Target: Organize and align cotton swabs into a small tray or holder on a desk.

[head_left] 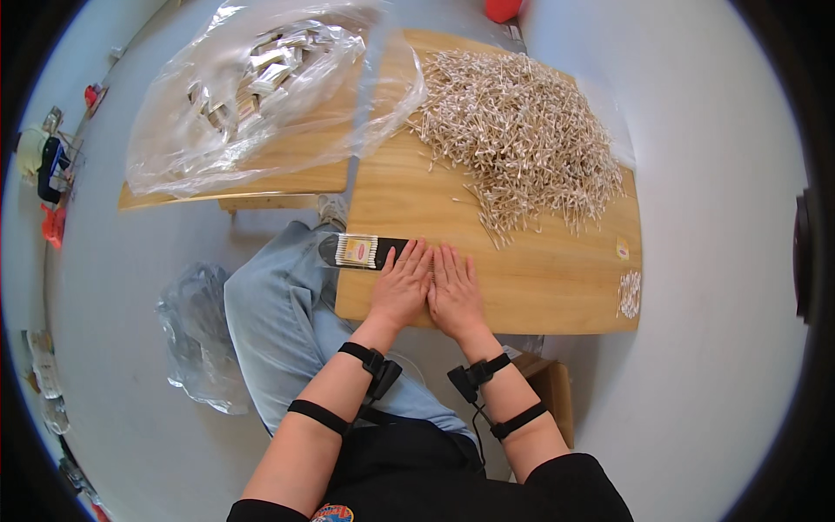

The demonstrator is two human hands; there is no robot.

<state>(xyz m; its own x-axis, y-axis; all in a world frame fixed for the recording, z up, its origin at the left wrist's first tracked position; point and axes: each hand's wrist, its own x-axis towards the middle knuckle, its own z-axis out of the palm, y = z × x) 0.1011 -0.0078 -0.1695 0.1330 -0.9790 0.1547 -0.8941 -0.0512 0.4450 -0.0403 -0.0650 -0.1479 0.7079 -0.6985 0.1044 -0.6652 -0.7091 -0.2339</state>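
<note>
My left hand (403, 283) and my right hand (453, 289) lie side by side near the table's front edge, fingers stretched out and pointing away from me. Under the left fingers runs a flat black strip (397, 247), its left end reaching past the table's left edge. On that strip, left of my left hand, sits a clear packet of cotton swabs (356, 250) with a small yellow label. A bit of something thin and brownish shows between the two hands; my palms hide most of it. Neither hand is wrapped round anything.
A large heap of loose cotton swabs (522, 135) covers the table's (391, 191) far right. A short row of swabs (629, 294) and a small yellow label (622, 249) lie at the right edge. Far left, a clear plastic bag (165, 165) of packets rests on another table.
</note>
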